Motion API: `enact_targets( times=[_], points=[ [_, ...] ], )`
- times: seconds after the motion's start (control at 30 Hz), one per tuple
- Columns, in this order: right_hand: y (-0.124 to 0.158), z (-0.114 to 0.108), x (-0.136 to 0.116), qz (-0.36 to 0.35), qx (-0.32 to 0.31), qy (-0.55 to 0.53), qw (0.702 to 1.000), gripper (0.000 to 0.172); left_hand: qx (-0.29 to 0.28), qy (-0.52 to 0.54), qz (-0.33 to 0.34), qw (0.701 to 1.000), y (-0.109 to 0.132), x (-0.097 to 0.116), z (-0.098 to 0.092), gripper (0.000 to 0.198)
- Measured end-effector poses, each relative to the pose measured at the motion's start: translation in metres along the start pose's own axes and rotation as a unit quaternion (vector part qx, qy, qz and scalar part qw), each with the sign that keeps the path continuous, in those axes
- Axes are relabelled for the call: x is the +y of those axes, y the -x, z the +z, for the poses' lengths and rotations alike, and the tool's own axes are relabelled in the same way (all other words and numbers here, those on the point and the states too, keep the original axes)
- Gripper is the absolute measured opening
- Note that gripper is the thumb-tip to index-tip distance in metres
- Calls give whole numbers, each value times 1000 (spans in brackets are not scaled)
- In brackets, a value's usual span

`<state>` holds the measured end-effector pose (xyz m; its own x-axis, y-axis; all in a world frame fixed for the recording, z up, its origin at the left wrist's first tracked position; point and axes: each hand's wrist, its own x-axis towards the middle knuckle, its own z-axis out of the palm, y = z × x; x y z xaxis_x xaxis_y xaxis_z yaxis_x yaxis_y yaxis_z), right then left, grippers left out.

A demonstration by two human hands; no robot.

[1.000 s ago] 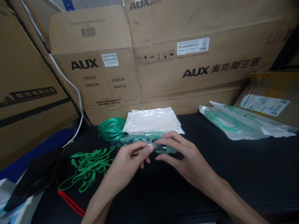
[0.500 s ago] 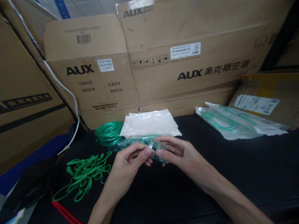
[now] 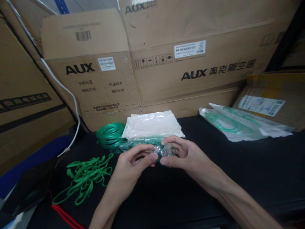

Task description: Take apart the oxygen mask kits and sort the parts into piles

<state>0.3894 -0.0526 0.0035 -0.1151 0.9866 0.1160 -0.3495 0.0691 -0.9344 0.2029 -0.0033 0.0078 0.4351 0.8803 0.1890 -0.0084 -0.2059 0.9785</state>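
Note:
Between my two hands is a clear, green-tinted plastic mask (image 3: 166,151) with a small metal strip (image 3: 156,150) on it. My left hand (image 3: 139,157) pinches the mask's left side near the strip. Thumb and fingers of my right hand (image 3: 182,152) grip its right side. More clear green plastic pieces (image 3: 127,145) lie just behind my hands, partly hidden by them. Behind those is a stack of white packets (image 3: 153,124). A coil of green tubing (image 3: 110,135) rests left of the stack, and tangled green elastic straps (image 3: 89,176) lie left of my left hand.
Clear-fronted pouches with green tubing (image 3: 233,124) lie at the right on the black table (image 3: 238,165). Cardboard boxes (image 3: 162,79) stand along the back. A white cable (image 3: 71,95) hangs at the left, above a black bag (image 3: 28,187). A red cord (image 3: 68,217) is at lower left.
The mask has turned slightly between my hands, and the metal strip has shifted a little to the right. My right fingers are more spread over the mask. The view has moved slightly.

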Motion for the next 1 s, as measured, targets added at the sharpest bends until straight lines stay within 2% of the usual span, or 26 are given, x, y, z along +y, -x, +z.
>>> enact_targets(
  times=[0.13,0.23,0.37,0.53,0.67,0.83,1.0],
  points=[
    [3,0,-4,14,-18,-47,999,27,-3,8,9,1000,1,-2,-2,25],
    [2,0,-6,21,-28,-62,997,21,-6,12,20,1000,2,-2,-2,23],
    [1,1,-6,32,-21,-63,997,22,7,13,41,999,2,-2,-1,21],
    [1,4,-6,18,-55,-46,997,19,29,-19,75,997,1,1,2,9],
    [1,5,-5,13,-35,-38,999,19,38,-40,112,992,1,2,5,4],
    [3,5,-5,16,-30,-14,999,17,24,-65,144,987,4,0,6,7],
    [5,4,-5,21,-23,-5,1000,17,6,-76,143,987,6,0,7,7]
  ],
)
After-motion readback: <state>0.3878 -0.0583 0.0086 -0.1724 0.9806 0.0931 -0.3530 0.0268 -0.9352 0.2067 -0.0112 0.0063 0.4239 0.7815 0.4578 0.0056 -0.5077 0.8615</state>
